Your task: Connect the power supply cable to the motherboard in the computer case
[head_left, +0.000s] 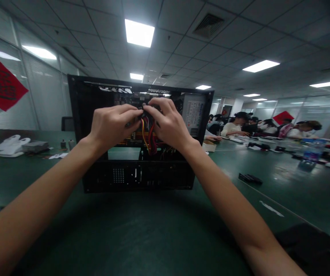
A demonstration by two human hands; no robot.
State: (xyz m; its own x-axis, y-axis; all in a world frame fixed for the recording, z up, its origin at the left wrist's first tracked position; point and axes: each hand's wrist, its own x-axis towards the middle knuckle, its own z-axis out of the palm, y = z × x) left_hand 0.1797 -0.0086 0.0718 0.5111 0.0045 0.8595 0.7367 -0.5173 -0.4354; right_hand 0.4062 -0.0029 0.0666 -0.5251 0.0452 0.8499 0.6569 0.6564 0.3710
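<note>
An open black computer case point(96, 177) stands upright on the green table, its inside facing me. A power supply point(193, 113) with a label fills its upper right part. Red, yellow and black cables point(151, 140) hang in the middle. Both hands are inside the case, fingertips close together at the top of the cables. My left hand point(113, 122) has its fingers pinched at the cables' left side. My right hand point(167, 120) curls over them from the right, fingers bent and closed. What the fingertips grip is too small and dark to make out.
On the green table point(142, 230), white plastic bags point(8, 145) and a grey box point(35, 146) lie at the left. A black part point(250, 178) and a water bottle point(313, 151) are at the right. Several people sit further back on the right.
</note>
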